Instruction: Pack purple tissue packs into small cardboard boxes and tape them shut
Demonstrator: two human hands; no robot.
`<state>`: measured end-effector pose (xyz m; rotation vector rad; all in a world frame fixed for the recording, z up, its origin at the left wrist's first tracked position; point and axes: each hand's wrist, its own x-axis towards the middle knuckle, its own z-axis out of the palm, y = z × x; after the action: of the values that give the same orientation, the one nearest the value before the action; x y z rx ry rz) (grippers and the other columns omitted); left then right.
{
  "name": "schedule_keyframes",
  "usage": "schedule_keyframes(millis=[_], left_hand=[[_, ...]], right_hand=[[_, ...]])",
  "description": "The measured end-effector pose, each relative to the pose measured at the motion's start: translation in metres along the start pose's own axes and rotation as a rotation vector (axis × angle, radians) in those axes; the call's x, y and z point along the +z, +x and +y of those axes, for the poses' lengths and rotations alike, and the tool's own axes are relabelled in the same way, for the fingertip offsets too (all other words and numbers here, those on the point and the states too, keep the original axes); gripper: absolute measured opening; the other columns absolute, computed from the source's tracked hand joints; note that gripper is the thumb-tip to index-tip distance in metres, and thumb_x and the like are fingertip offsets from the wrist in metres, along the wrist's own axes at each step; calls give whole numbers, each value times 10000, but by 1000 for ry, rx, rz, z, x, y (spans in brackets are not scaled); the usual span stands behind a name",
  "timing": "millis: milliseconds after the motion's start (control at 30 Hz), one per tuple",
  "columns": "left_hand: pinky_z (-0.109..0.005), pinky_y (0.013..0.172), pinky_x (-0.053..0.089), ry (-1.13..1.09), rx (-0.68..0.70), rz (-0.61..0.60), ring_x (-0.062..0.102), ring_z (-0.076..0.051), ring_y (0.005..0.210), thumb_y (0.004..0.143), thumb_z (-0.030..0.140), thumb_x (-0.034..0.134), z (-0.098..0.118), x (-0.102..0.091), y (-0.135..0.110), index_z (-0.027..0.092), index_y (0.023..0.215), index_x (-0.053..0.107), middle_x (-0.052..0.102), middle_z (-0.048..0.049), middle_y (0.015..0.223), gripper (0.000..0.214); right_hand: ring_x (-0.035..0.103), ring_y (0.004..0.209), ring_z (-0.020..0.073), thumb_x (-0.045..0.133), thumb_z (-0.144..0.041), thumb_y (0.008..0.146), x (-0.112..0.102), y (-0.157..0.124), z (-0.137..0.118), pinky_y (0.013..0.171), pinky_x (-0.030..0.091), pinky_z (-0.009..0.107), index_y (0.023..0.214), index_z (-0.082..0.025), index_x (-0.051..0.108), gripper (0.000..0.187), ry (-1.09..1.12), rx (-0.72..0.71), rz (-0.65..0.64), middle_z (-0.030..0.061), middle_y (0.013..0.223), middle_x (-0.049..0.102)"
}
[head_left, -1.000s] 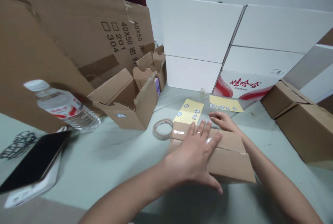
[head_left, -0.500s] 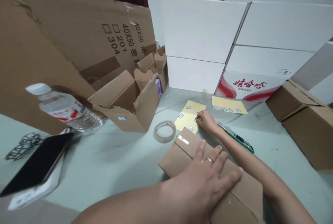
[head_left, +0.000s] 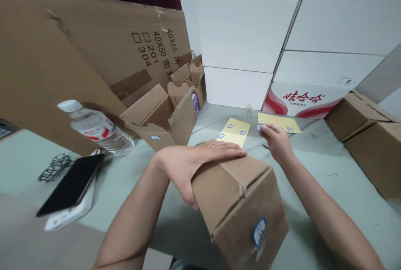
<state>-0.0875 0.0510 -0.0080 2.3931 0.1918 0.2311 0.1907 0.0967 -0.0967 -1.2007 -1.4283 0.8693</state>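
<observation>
My left hand (head_left: 200,161) is wrapped over the far left edge of a closed cardboard box (head_left: 228,186), its thumb down the side. The box is tilted towards me, and its near end bears a blue-edged label sticker (head_left: 259,232). My right hand (head_left: 277,142) pinches a small white-and-blue label sticker (head_left: 260,127) at its fingertips, over the left part of a yellow sticker sheet (head_left: 282,123). Several labels show on another yellow sheet (head_left: 237,128) beyond the box, which hides its lower part. The tape roll is out of sight.
An open cardboard box (head_left: 184,123) stands left of the sheets. Further left are a water bottle (head_left: 100,130), a phone (head_left: 73,184) and wire-rimmed glasses (head_left: 56,167). Large cardboard (head_left: 103,44) and white panels (head_left: 238,36) wall the back. Brown boxes (head_left: 372,149) stand right.
My left hand has tipped and turned the box, bringing its labelled end into view. My right hand has moved from the left yellow sheet to the right one. The view has shifted slightly.
</observation>
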Motion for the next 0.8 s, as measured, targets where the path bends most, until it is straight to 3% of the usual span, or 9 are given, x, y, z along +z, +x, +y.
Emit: schedule_keyframes(millis=[100,200,267,433,600,700,800], left_hand=[[-479,1232,138,-12,2,-15,188,-376,1504,554,513,869,-12,-3,-9,166,1562,164,227,-176,1624,1279],[-458,1230,153,-26,28,-2,168,-366,1512,561,501,879,-17,-4,-15,171,1565,147,188,-176,1637,1286],[-462,1230,148,-23,33,11,165,-367,1513,552,501,886,-17,-2,-16,174,1565,145,188,-176,1638,1297],[-476,1230,137,-12,-22,42,178,-379,1505,559,518,872,-9,2,-14,100,1549,173,206,-205,1627,1282],[-483,1230,132,9,-62,49,174,-375,1504,580,501,854,-1,5,-10,25,1532,171,216,-233,1615,1265],[-483,1230,131,15,-74,47,178,-379,1502,580,507,845,2,6,-10,19,1529,178,221,-235,1612,1257],[-487,1229,131,19,-79,46,176,-377,1502,587,504,837,3,7,-10,3,1524,172,221,-248,1608,1253]], right_hand=[[620,978,168,625,-405,876,-23,-59,-50,846,524,316,746,-225,618,221,141,-117,39,12,1075,649],[575,1085,154,647,-239,888,-33,-112,-88,902,498,263,811,-262,670,83,178,-290,-51,11,1114,614],[547,1141,144,631,-193,900,-33,-132,-103,952,471,234,858,-275,682,105,118,-347,-88,13,1124,604],[504,1262,172,651,-183,872,-19,-151,-113,1047,399,265,801,-271,675,116,-79,-396,-156,5,1262,580],[459,1322,209,648,-191,876,-13,-161,-111,1065,377,324,793,-263,671,113,-117,-372,-120,11,1351,546],[521,1224,194,640,-163,874,-13,-165,-111,994,456,300,835,-255,668,104,-97,-398,-93,42,1261,574],[615,981,164,609,-120,879,-13,-171,-113,810,552,251,969,-253,661,168,17,-432,-98,55,1030,610]])
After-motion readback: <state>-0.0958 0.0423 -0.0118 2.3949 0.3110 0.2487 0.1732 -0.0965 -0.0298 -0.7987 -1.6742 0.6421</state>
